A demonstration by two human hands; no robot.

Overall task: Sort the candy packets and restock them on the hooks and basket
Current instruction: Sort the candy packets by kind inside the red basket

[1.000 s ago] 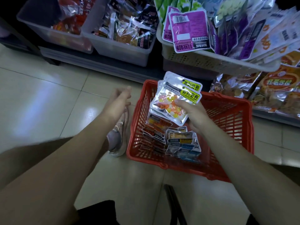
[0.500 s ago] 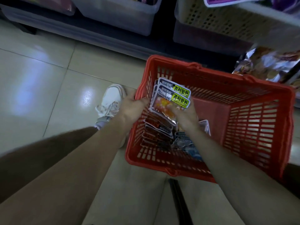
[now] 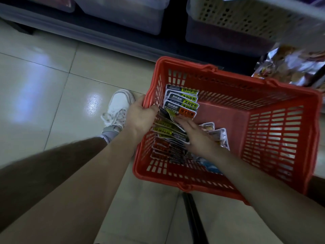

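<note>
Candy packets (image 3: 181, 103) sit in the red basket (image 3: 263, 189), shingled in one row along its left wall. The row's long axis runs near-to-far. Header strips lie crosswise to that wall, with the printed ends facing up and away from the person.

Count by header, far end first: 3 green-label for sure (maybe a 4th tucked under), then 1 orange-label packet (image 3: 187, 113). Nearer come 2 yellow-label packets (image 3: 162, 128), then a red-label batch (image 3: 162, 149), too overlapped to count. There's a separate loose clump of silver-edged packets (image 3: 219, 135) mid-basket, at least 2, lying flat and tilted.

Right hand (image 3: 198, 136) is inside the basket on top of the row. Its fingers (image 3: 182, 121) are nearly straight and close together, tips touching the orange-label packet; thumb hidden.

Left hand (image 3: 140, 117) has fingers curled over the basket's left rim, clamped on it.

The basket stands on the tiled floor (image 3: 52, 85), with a white shoe (image 3: 119, 104) just left of it. Behind it on the low shelf are grey bins (image 3: 123, 16) and 1 perforated beige crate (image 3: 246, 18). Foil snack bags (image 3: 290, 66) are at far right.
</note>
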